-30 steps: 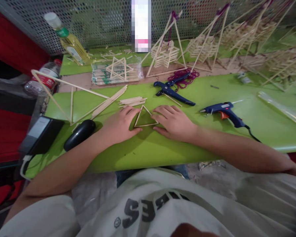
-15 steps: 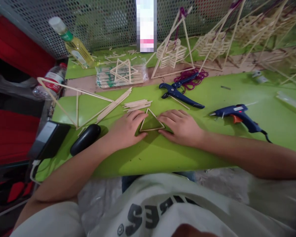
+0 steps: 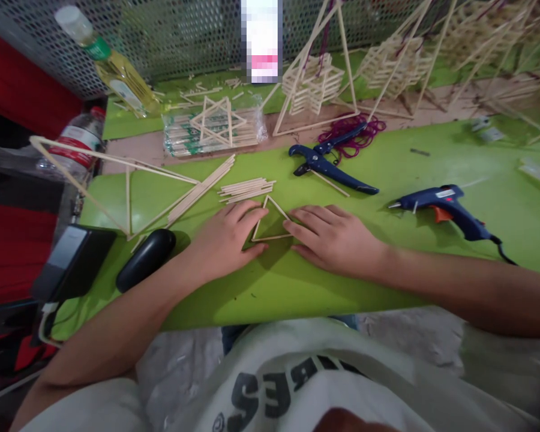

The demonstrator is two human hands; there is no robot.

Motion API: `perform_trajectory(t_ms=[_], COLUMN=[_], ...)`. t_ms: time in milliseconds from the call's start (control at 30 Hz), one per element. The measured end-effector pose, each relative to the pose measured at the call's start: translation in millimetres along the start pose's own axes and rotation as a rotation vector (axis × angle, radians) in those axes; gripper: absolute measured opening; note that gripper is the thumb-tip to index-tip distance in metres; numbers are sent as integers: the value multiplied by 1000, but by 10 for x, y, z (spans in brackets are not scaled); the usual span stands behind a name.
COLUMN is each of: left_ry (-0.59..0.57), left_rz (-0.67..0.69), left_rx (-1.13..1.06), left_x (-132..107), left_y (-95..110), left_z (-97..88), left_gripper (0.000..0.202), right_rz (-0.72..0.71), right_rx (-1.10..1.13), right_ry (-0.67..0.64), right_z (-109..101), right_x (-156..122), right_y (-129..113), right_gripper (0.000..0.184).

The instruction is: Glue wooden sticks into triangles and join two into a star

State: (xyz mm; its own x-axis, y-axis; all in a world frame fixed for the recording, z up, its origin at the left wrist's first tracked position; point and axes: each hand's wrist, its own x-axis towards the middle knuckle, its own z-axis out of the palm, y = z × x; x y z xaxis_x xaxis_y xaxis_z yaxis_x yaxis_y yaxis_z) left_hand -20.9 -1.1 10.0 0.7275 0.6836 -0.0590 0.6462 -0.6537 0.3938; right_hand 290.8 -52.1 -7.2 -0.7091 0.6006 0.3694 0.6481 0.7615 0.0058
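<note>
A small triangle of thin wooden sticks [image 3: 274, 238] lies flat on the green tabletop between my hands. My left hand [image 3: 229, 237] rests at its left side, with the fingertips touching the left stick and the thumb spread below. Across the table surface, my right hand [image 3: 335, 240] lies palm down with its fingers stretched. Its fingertips cover the triangle's right corner. Just behind my left hand is a small pile of short sticks [image 3: 246, 189], and a bundle of longer sticks [image 3: 202, 191] lies further left.
A blue glue gun [image 3: 447, 204] lies right, blue cutters [image 3: 333, 171] behind my right hand. At left are a black mouse [image 3: 146, 259], a large stick frame [image 3: 128, 201] and a bottle [image 3: 121, 78]. A stick star [image 3: 229, 123] tops a packet; stick pyramids [image 3: 342, 54] stand behind.
My right hand has shifted slightly, and its fingers now cover the triangle's right corner. My left hand stays beside the left stick. The whole view has moved a little.
</note>
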Motion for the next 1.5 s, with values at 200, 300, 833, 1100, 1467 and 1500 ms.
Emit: perform_trajectory(t_ms=[200,300,833,1100,1467,1500], left_ry=[-4,-2,9,39,64,64], left_rz=[22,26,54,55,58,54], left_rx=[20,43,59,75,56,48], left_x=[1,0,7,16,38,36], left_y=[-10,-10,-29,-13,-7,-6], left_z=[1,13,16,32,58,61], left_gripper=[64,65,66,63,61,60], right_rz=[14,12,31,58,73,77], right_rx=[11,16,17,28,-2,3], right_ry=[-7,-32,30,64,43,30], right_z=[-5,-8,8,55,120,121], right_x=[14,11,24,87,96,94], right_y=[-2,2,-1,-2,-30,-28], right_gripper=[35,36,32,28,26,27])
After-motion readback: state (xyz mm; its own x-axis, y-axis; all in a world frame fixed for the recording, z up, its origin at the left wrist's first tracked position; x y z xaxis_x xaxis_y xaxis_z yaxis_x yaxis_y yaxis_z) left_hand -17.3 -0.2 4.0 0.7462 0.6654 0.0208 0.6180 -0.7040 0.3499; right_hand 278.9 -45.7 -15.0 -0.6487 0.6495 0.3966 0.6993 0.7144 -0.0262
